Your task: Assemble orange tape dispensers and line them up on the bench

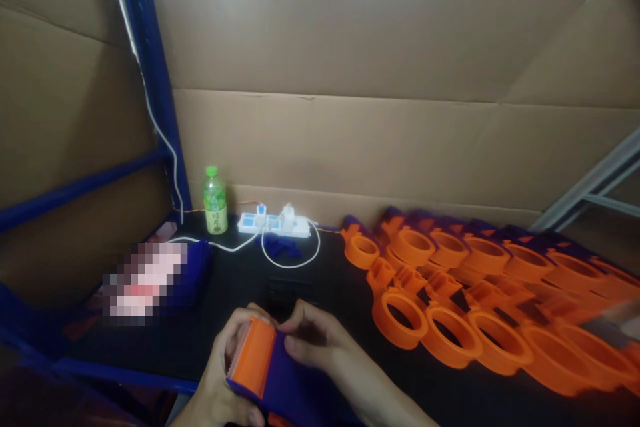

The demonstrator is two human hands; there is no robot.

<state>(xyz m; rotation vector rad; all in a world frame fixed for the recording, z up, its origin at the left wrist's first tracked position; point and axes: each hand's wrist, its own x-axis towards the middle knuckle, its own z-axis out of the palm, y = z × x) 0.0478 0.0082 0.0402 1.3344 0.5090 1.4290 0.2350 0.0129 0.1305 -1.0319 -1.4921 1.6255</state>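
An orange and purple tape dispenser [295,373] with a serrated edge is held low in front of me, at the bottom middle. My left hand [220,380] wraps round its left side, fingers behind and thumb below the toothed edge. On the other side, my right hand [320,337] is closed, thumb and fingers pressed on the dispenser's far upper edge. Its lower part runs out of the picture. Just beyond my hands lies a small black item [283,293], too dark to make out.
Several orange and purple tape dispensers [453,337] stand in rows on the right of the black table [200,347]. At the back are a green-capped bottle [215,203] and a white power strip [275,223] with cables. A blue box-like item [195,273], partly blurred out, lies left.
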